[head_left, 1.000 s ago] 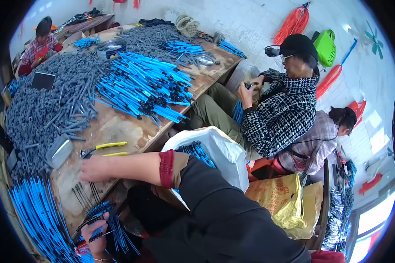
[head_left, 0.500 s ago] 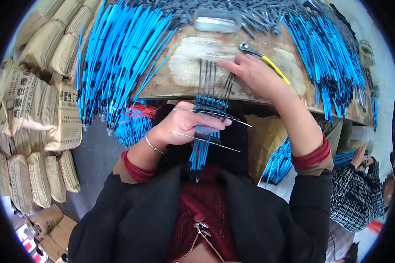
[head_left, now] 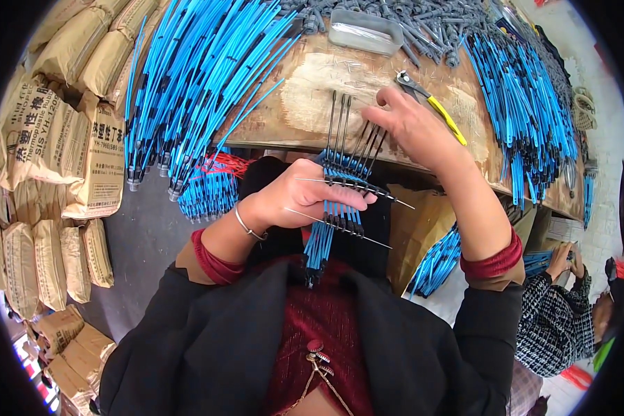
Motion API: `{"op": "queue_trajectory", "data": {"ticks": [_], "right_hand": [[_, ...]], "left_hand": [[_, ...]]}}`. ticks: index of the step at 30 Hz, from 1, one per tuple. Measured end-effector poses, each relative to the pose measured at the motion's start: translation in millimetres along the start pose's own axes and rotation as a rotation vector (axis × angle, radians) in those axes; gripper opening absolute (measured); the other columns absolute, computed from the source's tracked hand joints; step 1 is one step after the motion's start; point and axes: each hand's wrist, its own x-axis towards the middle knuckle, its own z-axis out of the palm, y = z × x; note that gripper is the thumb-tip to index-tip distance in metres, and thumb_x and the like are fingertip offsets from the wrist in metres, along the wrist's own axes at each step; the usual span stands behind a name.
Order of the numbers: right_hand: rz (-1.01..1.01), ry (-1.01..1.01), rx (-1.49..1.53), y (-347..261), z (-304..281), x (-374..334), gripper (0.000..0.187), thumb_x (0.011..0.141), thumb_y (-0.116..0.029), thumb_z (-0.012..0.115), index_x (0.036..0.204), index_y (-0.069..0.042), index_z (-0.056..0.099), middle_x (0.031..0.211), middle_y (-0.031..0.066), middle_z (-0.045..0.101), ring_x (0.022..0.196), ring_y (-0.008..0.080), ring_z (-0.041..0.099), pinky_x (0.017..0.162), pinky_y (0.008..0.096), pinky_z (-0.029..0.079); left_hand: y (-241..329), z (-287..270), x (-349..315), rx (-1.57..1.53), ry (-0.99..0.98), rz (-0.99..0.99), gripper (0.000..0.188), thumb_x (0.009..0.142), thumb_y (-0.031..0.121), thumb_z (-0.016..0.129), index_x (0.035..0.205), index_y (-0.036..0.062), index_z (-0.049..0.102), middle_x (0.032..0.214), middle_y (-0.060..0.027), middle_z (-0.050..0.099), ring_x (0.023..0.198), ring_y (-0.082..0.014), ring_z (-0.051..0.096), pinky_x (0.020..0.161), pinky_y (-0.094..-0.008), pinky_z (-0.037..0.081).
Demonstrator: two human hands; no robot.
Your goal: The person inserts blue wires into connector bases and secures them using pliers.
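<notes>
My left hand (head_left: 295,194) is wrapped round a bundle of thin blue-and-black rods (head_left: 317,246), held upright over my lap. Two thin metal wires (head_left: 376,240) run crosswise through the black fittings on the rods, one above the other, their ends sticking out on both sides. Black rod ends (head_left: 340,121) fan out above the fist in two groups. At the tips of the right-hand group is my right hand (head_left: 416,125), fingers bent and closed on them; the exact contact is hidden. Beside that hand, pliers with yellow handles (head_left: 442,116) lie on the wooden table (head_left: 256,128).
Blue rods lie piled at the table's left (head_left: 201,76) and right (head_left: 527,104). A clear plastic box (head_left: 365,33) of metal pins stands before heaped grey parts (head_left: 437,28). Brown paper sacks (head_left: 41,132) are stacked at left. A co-worker in a checked jacket (head_left: 555,319) sits at right.
The view has shifted slightly. Several black rod ends now lean right, spread toward my right hand and apart from the others. My left hand keeps its hold on the bundle.
</notes>
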Motion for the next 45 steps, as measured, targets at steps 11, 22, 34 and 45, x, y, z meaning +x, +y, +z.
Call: {"op": "queue_trajectory", "data": {"ticks": [11, 22, 34, 45], "right_hand": [[0.055, -0.039, -0.021, 0.6, 0.1, -4.2, 0.013, 0.077, -0.004, 0.047, 0.09, -0.006, 0.05, 0.094, 0.0126, 0.05, 0.089, 0.0311, 0.053, 0.076, 0.0376, 0.044], [-0.008, -0.034, -0.034, 1.7, 1.4, 5.8, 0.014, 0.077, -0.004, 0.048, 0.091, -0.006, 0.051, 0.094, 0.0115, 0.051, 0.091, 0.0297, 0.053, 0.078, 0.0359, 0.045], [-0.009, -0.019, -0.028, 2.1, 3.9, 10.3, 0.018, 0.076, -0.002, 0.048, 0.094, -0.006, 0.052, 0.095, 0.0105, 0.051, 0.093, 0.0283, 0.053, 0.079, 0.035, 0.045], [-0.101, -0.006, -0.242, -5.3, 6.0, 16.7, 0.043, 0.075, -0.003, 0.051, 0.116, -0.015, 0.049, 0.093, 0.009, 0.05, 0.087, 0.0257, 0.053, 0.077, 0.0343, 0.046]], "left_hand": [[-4.1, 2.3, -1.5, -0.068, -0.027, -0.069, 0.039, 0.067, 0.001, 0.059, 0.103, 0.0129, 0.064, 0.101, -0.0061, 0.066, 0.082, -0.0228, 0.065, 0.069, -0.0294, 0.051], [0.4, -3.5, -2.8, 0.012, -0.018, 0.003, 0.035, 0.068, -0.003, 0.06, 0.101, 0.0099, 0.065, 0.1, -0.0073, 0.066, 0.086, -0.0228, 0.065, 0.073, -0.0282, 0.051], [0.9, -3.2, 0.7, -0.147, 0.047, -0.012, 0.022, 0.076, 0.0, 0.063, 0.096, 0.0057, 0.067, 0.098, -0.0099, 0.066, 0.092, -0.0238, 0.064, 0.081, -0.0301, 0.05], [0.6, -2.9, -0.7, -0.257, 0.064, -0.045, 0.022, 0.075, 0.003, 0.065, 0.096, 0.0081, 0.067, 0.099, -0.0113, 0.066, 0.094, -0.0242, 0.063, 0.084, -0.0324, 0.049]]}}
